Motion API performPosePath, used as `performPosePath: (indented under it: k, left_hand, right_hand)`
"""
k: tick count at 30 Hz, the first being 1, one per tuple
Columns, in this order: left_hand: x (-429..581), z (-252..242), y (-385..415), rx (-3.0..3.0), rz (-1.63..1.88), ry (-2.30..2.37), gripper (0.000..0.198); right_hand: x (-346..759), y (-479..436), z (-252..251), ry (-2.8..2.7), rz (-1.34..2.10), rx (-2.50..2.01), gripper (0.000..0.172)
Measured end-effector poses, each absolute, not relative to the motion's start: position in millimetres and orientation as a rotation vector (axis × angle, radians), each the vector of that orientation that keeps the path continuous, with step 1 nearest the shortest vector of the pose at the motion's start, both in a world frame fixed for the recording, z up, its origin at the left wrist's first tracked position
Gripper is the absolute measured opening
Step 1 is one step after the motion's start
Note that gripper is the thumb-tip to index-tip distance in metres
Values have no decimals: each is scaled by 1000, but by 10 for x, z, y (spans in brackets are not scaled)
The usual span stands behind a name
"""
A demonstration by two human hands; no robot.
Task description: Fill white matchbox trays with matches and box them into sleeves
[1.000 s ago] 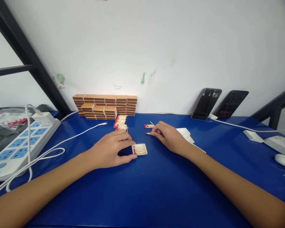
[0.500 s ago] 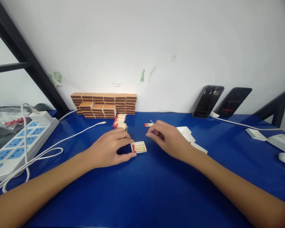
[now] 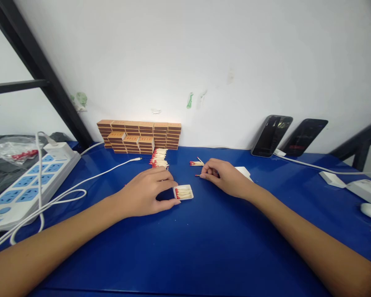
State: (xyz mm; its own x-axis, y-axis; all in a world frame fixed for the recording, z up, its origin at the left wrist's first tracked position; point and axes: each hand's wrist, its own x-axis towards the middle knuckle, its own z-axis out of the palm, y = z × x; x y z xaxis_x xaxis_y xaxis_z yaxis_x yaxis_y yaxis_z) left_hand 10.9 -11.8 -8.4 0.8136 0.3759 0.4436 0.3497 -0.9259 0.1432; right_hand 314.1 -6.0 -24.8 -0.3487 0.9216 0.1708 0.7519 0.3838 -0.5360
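Observation:
My left hand (image 3: 151, 192) is curved around the near-left side of a small white matchbox tray (image 3: 190, 195), its thumb and fingertips at the tray's edges. Red-headed matches (image 3: 183, 192) lie side by side in the tray. To the right, my right hand (image 3: 221, 175) pinches a single match (image 3: 197, 175) low over the table, the red head pointing left. Just beyond those fingers is a small group of loose matches (image 3: 196, 163). A larger pile of matches (image 3: 158, 158) sits behind my left hand.
Stacked matchboxes (image 3: 136, 134) stand against the wall. White trays (image 3: 243, 171) lie partly hidden behind my right hand. Two phones (image 3: 270, 136) lean on the wall at right. A power strip (image 3: 31, 185) and white cables (image 3: 77, 192) occupy the left of the blue table (image 3: 185, 255).
My right hand has shifted slightly right relative to the tray, and a match now shows between its fingertips. The left hand stays at the tray. The camera view has moved a little.

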Motion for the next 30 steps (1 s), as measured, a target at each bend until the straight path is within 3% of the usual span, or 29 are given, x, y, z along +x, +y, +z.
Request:
performPosePath:
  k: [3,7,30]
  left_hand:
    - [110,-93,-125,2930,721,598,31]
    - [111,-86,-125,2907,709,615,30]
    - [114,-75,-119,2893,698,602,28]
  right_hand:
    - [3079,-7,-335,-2149,401,-1394,13]
    - [3073,29,-374,-2176,335,-1377,25]
    - [3114,19,-401,-2181,330,-1314,22]
